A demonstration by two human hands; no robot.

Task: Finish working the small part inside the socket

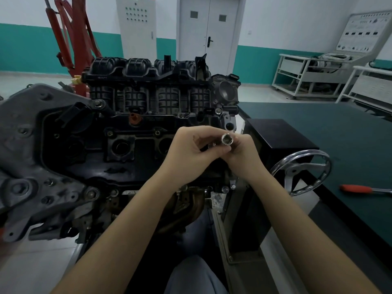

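Both hands meet above the right part of a dark car engine (118,132) on a stand. My right hand (241,153) grips a shiny metal socket (227,141), its open end facing the camera. My left hand (191,145) curls its fingers around a small metal part (212,145) just left of the socket, mostly hidden by the fingers. The black ribbed intake manifold (148,81) sits at the engine's far side, with the throttle body (226,90) at its right end.
A chrome handwheel (301,170) sticks out from the black stand box (280,136) on the right. A red-handled ratchet (364,189) lies on the green-topped bench (339,128). A red engine hoist (74,35) stands back left, white racks (307,75) back right.
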